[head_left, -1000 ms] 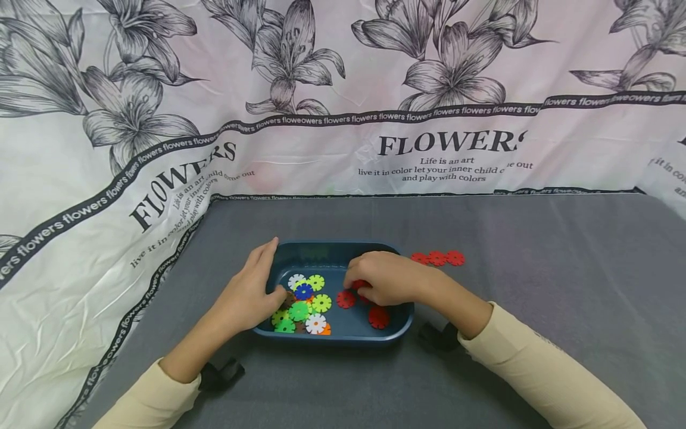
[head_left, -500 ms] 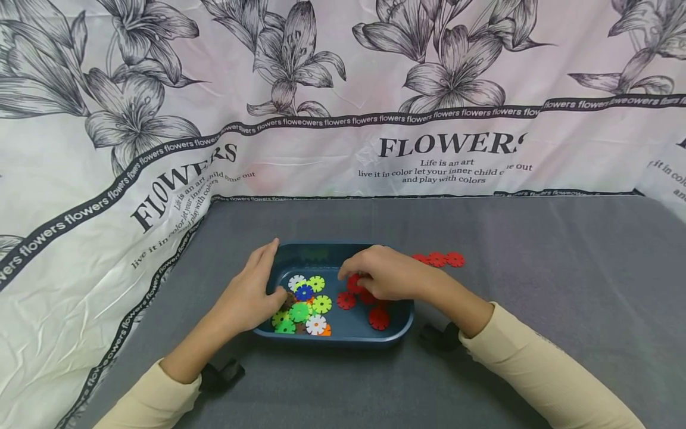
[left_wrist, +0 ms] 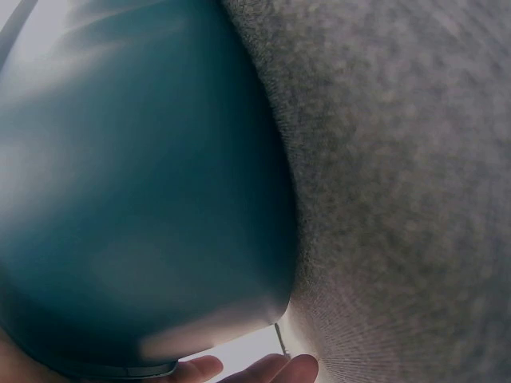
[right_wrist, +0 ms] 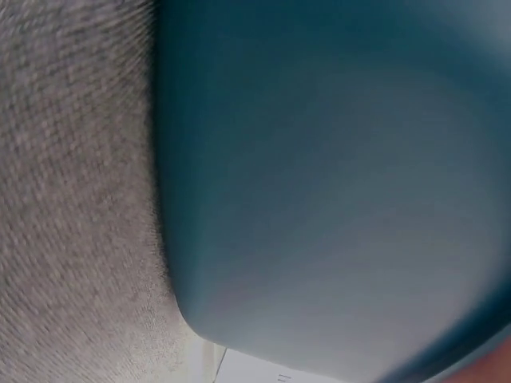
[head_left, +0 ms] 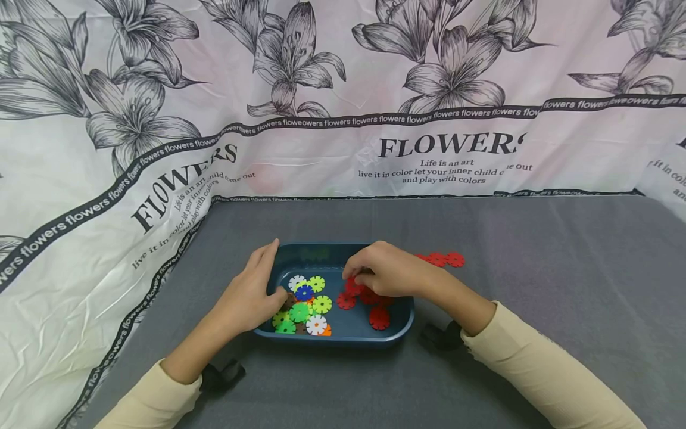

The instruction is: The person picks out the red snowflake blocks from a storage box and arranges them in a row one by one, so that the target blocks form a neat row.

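My left hand (head_left: 249, 295) grips the left wall of a dark blue plastic tub (head_left: 332, 339), thumb over the rim inside and fingers along the outside. Over the tub's right part, my right hand (head_left: 388, 271) has its curled thumb and index finger down at several red snowflake discs (head_left: 346, 301). Whether they pinch one is too small to tell. Another red disc (head_left: 379, 318) lies nearer the front. Mixed snowflake discs (head_left: 300, 311) in green, yellow, white, blue, brown and orange lie on the left. The wrist views show mostly the tub's outer wall (left_wrist: 152, 175).
Behind the right wrist, a row of red snowflake discs (head_left: 455, 259) lies on the grey tabletop (head_left: 536, 286), its left end partly hidden. A white flower-printed sheet (head_left: 321, 158) closes off the back and left side.
My right thumb and index finger have shifted slightly over the red discs, spreading and then drawing closer together. The red discs under them show a little differently. My left hand stays in place.
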{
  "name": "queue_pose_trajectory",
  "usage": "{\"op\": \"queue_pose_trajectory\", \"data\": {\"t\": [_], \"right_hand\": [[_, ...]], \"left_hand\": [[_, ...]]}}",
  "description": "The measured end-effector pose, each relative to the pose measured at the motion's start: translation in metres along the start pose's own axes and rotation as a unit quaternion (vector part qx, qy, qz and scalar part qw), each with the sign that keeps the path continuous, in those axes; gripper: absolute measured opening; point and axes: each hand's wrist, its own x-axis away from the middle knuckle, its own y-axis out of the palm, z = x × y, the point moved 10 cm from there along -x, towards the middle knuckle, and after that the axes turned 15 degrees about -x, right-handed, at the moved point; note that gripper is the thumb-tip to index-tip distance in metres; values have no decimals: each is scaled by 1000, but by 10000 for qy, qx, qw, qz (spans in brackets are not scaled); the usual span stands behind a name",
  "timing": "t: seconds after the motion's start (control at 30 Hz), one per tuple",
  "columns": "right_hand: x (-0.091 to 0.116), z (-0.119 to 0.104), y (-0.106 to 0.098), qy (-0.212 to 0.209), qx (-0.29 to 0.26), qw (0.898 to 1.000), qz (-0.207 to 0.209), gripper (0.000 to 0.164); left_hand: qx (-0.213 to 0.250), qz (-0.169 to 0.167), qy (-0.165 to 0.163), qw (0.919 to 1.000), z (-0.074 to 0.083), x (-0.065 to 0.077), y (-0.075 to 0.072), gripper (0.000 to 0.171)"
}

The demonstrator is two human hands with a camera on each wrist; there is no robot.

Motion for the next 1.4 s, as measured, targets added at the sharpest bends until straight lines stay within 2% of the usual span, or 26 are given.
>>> {"op": "queue_pose_trajectory", "data": {"t": [0.27,0.43,0.67,0.93,1.4], "right_hand": [[5,4,-11,360,-353,9986,182,20],[11,9,-20,434,-580,9966,388,20],[25,16,-33,646,-1280,9876,638,18],[38,17,-46,676,-1615,9810,838,19],[64,18,-67,701,-1492,9809,1031,19]], "left_hand": [[14,-15,-24,10000,0,0,1,88],[54,-12,5,10000,0,0,1,88],[-72,85,30,9999,0,0,-1,87],[-46,66,29,10000,1,0,-1,88],[-94,175,37,9998,1,1,-2,87]]}}
